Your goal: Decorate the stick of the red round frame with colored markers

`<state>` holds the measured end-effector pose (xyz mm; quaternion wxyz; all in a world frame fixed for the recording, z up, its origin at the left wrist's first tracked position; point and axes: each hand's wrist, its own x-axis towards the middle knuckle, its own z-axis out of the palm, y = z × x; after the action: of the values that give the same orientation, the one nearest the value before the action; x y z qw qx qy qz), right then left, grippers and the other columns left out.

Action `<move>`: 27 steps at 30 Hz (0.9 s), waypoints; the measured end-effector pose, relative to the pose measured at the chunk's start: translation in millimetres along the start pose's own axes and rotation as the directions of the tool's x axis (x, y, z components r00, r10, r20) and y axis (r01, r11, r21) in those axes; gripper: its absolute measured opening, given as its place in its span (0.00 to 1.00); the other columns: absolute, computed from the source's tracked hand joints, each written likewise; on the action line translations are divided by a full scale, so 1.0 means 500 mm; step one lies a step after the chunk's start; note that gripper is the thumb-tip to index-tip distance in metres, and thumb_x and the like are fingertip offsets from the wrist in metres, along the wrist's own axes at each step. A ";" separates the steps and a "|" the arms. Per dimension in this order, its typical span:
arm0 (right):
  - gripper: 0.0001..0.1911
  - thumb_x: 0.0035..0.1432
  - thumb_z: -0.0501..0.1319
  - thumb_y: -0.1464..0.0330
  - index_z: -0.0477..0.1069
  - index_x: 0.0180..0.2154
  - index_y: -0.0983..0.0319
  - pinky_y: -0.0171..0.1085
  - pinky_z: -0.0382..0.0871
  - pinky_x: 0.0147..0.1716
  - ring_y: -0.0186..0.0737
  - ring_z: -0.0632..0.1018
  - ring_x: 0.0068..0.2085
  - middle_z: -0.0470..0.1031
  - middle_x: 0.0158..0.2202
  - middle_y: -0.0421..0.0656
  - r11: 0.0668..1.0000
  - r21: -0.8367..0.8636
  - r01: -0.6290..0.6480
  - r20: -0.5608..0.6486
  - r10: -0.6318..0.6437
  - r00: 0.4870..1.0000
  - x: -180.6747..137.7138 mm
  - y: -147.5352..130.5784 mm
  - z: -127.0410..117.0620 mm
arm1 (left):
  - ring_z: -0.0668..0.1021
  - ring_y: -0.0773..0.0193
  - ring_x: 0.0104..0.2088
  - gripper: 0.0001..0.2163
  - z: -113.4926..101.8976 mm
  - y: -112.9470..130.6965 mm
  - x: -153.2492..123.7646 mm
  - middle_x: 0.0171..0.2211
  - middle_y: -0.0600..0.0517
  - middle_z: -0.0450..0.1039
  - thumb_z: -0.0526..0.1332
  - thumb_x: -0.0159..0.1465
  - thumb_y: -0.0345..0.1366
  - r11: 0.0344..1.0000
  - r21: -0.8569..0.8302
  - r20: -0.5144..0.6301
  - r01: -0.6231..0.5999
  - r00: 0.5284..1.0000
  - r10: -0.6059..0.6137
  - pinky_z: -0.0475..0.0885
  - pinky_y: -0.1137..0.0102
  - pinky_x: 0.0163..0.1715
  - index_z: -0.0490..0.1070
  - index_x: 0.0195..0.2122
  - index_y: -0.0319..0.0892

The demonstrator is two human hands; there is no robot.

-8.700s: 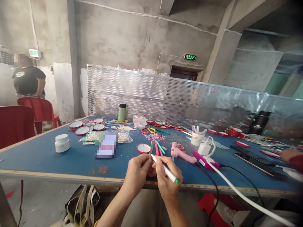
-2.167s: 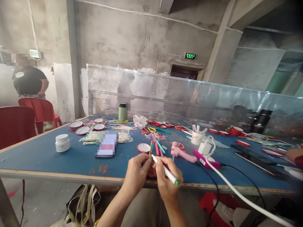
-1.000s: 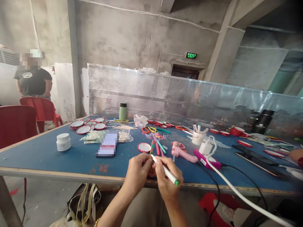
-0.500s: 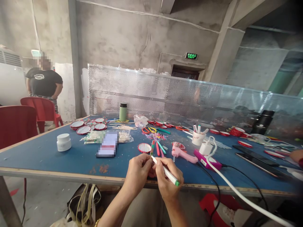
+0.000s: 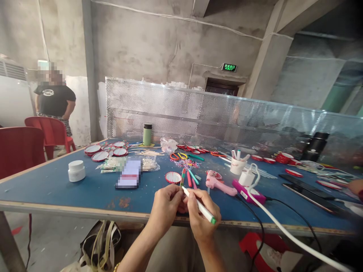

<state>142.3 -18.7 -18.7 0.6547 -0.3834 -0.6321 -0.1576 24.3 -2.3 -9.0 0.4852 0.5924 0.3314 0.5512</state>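
Pinched in my left hand point(image 5: 167, 204) is a flat wooden stick point(image 5: 182, 177), upright, with red and green colouring on its upper part. My right hand point(image 5: 202, 213) grips a white marker point(image 5: 200, 206) with a green end, its tip close to the stick's edge; whether it touches I cannot tell. Just beyond my hands lie a small red-rimmed drum-like disc point(image 5: 172, 177), a red marker point(image 5: 189, 177) and a teal marker point(image 5: 194, 176). A pink glue gun point(image 5: 219, 184) rests to the right of them.
At left stand a white jar point(image 5: 76, 171) and a phone point(image 5: 129, 173) on bagged sticks. A paper cup point(image 5: 237, 165) of markers, a purple power strip point(image 5: 249, 192) and a white cable point(image 5: 278, 223) are at right. A perforated metal screen point(image 5: 170, 113) backs the table. A person point(image 5: 55, 99) stands far left.
The marker in my right hand has shifted very slightly right and down along the stick. My left hand stays nearly still. The person at far left has turned a little.
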 end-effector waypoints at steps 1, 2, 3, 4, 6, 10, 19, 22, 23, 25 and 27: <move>0.08 0.64 0.58 0.69 0.75 0.34 0.60 0.31 0.70 0.28 0.34 0.79 0.25 0.79 0.25 0.38 1.000 0.005 0.001 0.003 -0.001 1.000 0.000 0.000 0.000 | 0.78 0.62 0.24 0.13 0.000 0.000 0.000 0.23 0.51 0.74 0.60 0.61 0.44 1.000 -0.001 -0.001 0.000 1.000 0.000 0.77 0.70 0.26 0.72 0.28 0.38; 0.07 0.64 0.59 0.69 0.75 0.34 0.60 0.31 0.70 0.28 0.34 0.79 0.25 0.79 0.25 0.38 1.000 0.012 0.001 0.005 -0.001 1.000 0.001 -0.001 0.001 | 0.77 0.62 0.23 0.13 0.000 0.000 0.000 0.23 0.51 0.74 0.60 0.61 0.44 1.000 0.000 -0.002 -0.002 1.000 0.002 0.76 0.70 0.26 0.72 0.28 0.38; 0.07 0.64 0.59 0.69 0.75 0.34 0.60 0.31 0.70 0.28 0.34 0.79 0.25 0.79 0.25 0.38 1.000 0.018 0.000 0.007 0.000 1.000 0.002 -0.001 0.001 | 0.77 0.63 0.23 0.13 0.000 0.001 0.000 0.22 0.52 0.73 0.60 0.61 0.44 1.000 0.001 -0.002 -0.004 1.000 0.004 0.76 0.70 0.26 0.71 0.27 0.38; 0.07 0.64 0.59 0.69 0.74 0.34 0.60 0.31 0.71 0.28 0.34 0.79 0.25 0.79 0.25 0.38 1.000 0.022 -0.001 0.008 0.001 1.000 0.002 -0.002 0.001 | 0.77 0.63 0.23 0.13 0.000 0.001 0.000 0.22 0.52 0.73 0.60 0.61 0.44 1.000 0.003 -0.001 -0.006 1.000 0.006 0.76 0.71 0.26 0.71 0.27 0.38; 0.07 0.64 0.59 0.69 0.75 0.34 0.61 0.31 0.71 0.28 0.35 0.79 0.25 0.79 0.25 0.39 1.000 0.022 -0.001 0.008 0.001 1.000 0.003 -0.002 0.001 | 0.77 0.63 0.23 0.13 0.000 0.001 -0.002 0.22 0.52 0.73 0.60 0.61 0.44 1.000 0.007 0.000 -0.010 1.000 0.010 0.76 0.71 0.26 0.71 0.27 0.39; 0.07 0.63 0.59 0.70 0.75 0.34 0.61 0.31 0.71 0.27 0.35 0.79 0.25 0.79 0.25 0.39 1.000 0.028 0.002 0.012 -0.003 1.000 0.002 -0.001 0.001 | 0.77 0.63 0.23 0.13 0.001 0.002 -0.003 0.22 0.52 0.73 0.60 0.61 0.44 1.000 0.014 -0.002 -0.016 1.000 0.016 0.76 0.72 0.26 0.71 0.26 0.39; 0.07 0.64 0.59 0.70 0.74 0.34 0.61 0.32 0.71 0.27 0.36 0.79 0.25 0.79 0.25 0.40 1.000 0.031 0.000 0.015 -0.001 1.000 -0.001 0.002 0.002 | 0.77 0.63 0.23 0.13 0.000 0.003 -0.004 0.22 0.51 0.74 0.60 0.61 0.43 1.000 0.012 -0.003 -0.010 1.000 0.010 0.77 0.70 0.26 0.73 0.28 0.38; 0.07 0.64 0.59 0.70 0.74 0.34 0.61 0.32 0.71 0.27 0.35 0.79 0.25 0.79 0.25 0.39 1.000 0.025 -0.006 0.012 0.005 1.000 -0.002 0.002 0.002 | 0.78 0.62 0.24 0.13 0.000 0.002 -0.003 0.23 0.51 0.74 0.60 0.61 0.43 1.000 0.008 -0.001 -0.005 1.000 0.005 0.77 0.70 0.27 0.73 0.29 0.38; 0.07 0.64 0.59 0.70 0.74 0.34 0.61 0.31 0.70 0.28 0.35 0.79 0.24 0.79 0.25 0.39 1.000 0.023 -0.013 0.009 0.013 1.000 -0.002 0.002 0.002 | 0.78 0.62 0.24 0.13 0.000 0.002 -0.002 0.23 0.51 0.74 0.60 0.61 0.44 1.000 0.004 -0.002 -0.001 1.000 0.002 0.77 0.70 0.27 0.73 0.29 0.38; 0.07 0.64 0.59 0.69 0.74 0.34 0.61 0.31 0.70 0.27 0.34 0.78 0.24 0.79 0.25 0.39 0.999 0.016 -0.028 0.002 0.028 1.000 -0.002 0.002 0.002 | 0.79 0.61 0.24 0.13 0.001 0.003 -0.002 0.23 0.51 0.74 0.60 0.61 0.44 1.000 -0.006 -0.002 0.005 1.000 -0.005 0.77 0.70 0.26 0.73 0.29 0.38; 0.08 0.64 0.59 0.69 0.75 0.34 0.61 0.31 0.70 0.27 0.35 0.78 0.24 0.79 0.24 0.39 0.999 0.013 -0.035 -0.005 0.035 0.999 -0.002 0.003 0.002 | 0.79 0.61 0.24 0.13 0.002 0.005 -0.002 0.23 0.51 0.75 0.61 0.61 0.44 1.000 -0.017 0.002 0.011 1.000 -0.011 0.77 0.70 0.26 0.73 0.29 0.38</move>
<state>142.5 -17.3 -20.4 0.6613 -0.3898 -0.6247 -0.1433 24.8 -4.3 -7.0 0.4933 0.5870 0.3295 0.5509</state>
